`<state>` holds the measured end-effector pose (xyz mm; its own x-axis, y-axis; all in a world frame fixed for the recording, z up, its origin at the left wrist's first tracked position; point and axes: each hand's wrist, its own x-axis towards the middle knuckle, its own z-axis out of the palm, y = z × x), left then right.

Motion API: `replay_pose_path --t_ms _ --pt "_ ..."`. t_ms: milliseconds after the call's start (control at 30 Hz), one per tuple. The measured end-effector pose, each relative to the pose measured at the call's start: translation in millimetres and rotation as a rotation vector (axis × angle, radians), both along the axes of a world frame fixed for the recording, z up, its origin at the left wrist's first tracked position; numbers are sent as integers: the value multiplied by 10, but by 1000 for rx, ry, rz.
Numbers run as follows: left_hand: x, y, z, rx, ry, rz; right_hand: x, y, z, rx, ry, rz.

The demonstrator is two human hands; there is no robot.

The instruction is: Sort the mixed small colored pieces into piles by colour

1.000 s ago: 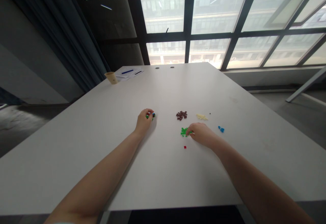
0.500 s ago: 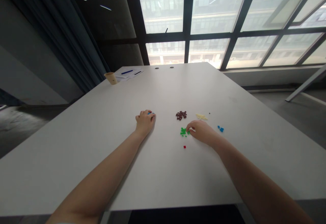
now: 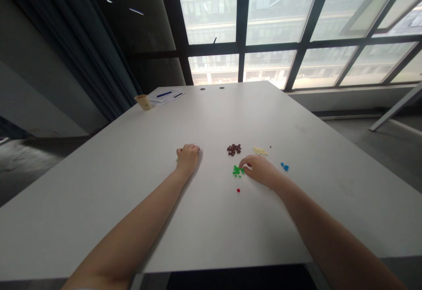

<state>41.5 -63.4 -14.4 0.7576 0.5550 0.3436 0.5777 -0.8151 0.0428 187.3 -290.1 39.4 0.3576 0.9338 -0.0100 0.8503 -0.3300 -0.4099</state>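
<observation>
My left hand [image 3: 188, 157] rests on the white table [image 3: 211, 224] with its fingers curled down over something mostly hidden. A speck of green shows at the hand's left edge; the rest is covered by the hand. My right hand [image 3: 260, 169] bends over a small heap of green pieces [image 3: 236, 170], thumb and fingertips drawn together at the heap's right side around a green piece [image 3: 242, 171]. Beyond the green heap lies a pile of dark brown pieces [image 3: 234, 149]. Pale yellow strips [image 3: 260, 151] lie just past my right hand. Nearer to me sits one red piece [image 3: 238, 190].
Several blue pieces [image 3: 285, 167] lie right of my right hand, and a tiny dark piece [image 3: 271, 147] farther back. At the far left of the table stand a paper cup [image 3: 143, 102] and papers [image 3: 161, 99] with a blue pen [image 3: 164, 93] on them.
My left hand has turned slightly: the blue bit at its fingertips is now hidden and green shows at its left side. My right hand stays at the green heap.
</observation>
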Motion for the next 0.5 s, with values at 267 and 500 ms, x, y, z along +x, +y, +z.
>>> replay_pose_path --t_ms 267,500 --pt "9 15 20 -14 28 31 0 -6 10 10 11 4" --pt "21 -6 18 -89 -105 -59 32 9 -24 41 4 -9"
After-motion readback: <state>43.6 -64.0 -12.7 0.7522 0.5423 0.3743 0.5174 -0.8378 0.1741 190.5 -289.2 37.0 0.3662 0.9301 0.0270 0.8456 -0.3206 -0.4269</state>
